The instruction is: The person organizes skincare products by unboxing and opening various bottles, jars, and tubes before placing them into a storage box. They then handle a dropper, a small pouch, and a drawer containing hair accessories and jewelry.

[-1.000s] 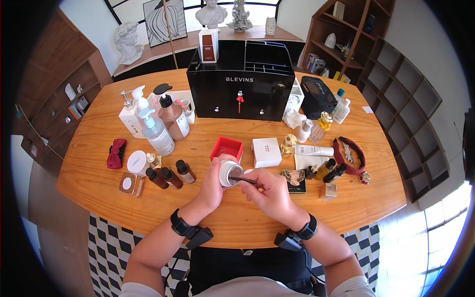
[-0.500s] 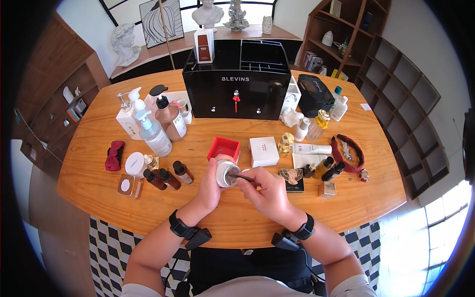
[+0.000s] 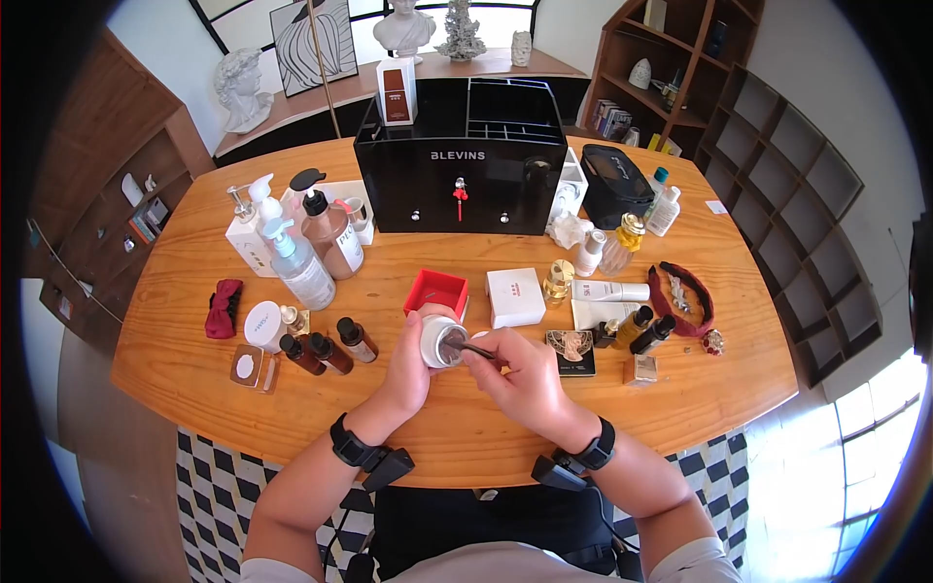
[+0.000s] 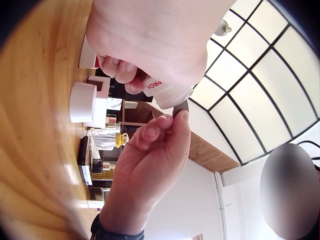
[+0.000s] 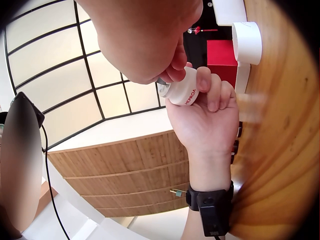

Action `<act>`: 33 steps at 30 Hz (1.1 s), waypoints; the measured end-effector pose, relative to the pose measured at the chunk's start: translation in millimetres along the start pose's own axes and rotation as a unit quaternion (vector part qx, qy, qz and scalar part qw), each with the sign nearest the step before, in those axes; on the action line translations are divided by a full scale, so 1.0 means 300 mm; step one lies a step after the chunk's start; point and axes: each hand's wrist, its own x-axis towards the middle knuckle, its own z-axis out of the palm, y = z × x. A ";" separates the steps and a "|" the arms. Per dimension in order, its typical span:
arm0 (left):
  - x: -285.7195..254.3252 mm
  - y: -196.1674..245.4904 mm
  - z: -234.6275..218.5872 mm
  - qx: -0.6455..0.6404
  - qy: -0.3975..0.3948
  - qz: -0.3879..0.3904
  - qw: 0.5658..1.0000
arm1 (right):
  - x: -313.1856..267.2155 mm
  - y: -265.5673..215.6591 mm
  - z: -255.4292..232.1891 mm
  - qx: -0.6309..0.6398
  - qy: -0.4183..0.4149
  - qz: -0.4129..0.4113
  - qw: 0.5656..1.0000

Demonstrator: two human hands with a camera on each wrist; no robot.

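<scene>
My left hand (image 3: 408, 364) grips a small white jar (image 5: 186, 90) with red lettering, tilting its open mouth toward me. In the head view the inside of the jar shows a greyish content. Fingers and thumb of my right hand (image 3: 525, 369) pinch a small dark spatula (image 3: 476, 349), whose far end is inside the jar mouth. Both hands are raised over the near middle of the table. Just beyond them stand an open red box (image 3: 437, 289) and a white box lid (image 3: 516, 297). A round white cap (image 4: 83, 102) rests on the table, mostly hidden by my right hand in the head view.
A black organizer (image 3: 462, 185) stands at the back. Pump bottles (image 3: 301, 262), brown bottles (image 3: 330, 352) and a red bow (image 3: 224, 309) are on the left. On the right are a white tube (image 3: 610, 291), small bottles, a compact (image 3: 570, 352) and a red headband (image 3: 692, 301).
The head view has shifted slightly, so the table things sit a little further left. Both hands keep their hold; the spatula stays in the jar, at a slightly different angle.
</scene>
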 end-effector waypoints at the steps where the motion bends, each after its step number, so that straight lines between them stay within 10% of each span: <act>1: -0.001 0.002 0.000 0.001 -0.001 -0.002 1.000 | 0.000 0.000 0.001 -0.001 -0.001 -0.011 1.000; 33: -0.001 -0.004 0.000 0.015 0.008 0.009 1.000 | -0.004 0.010 0.016 -0.043 0.041 -0.041 0.997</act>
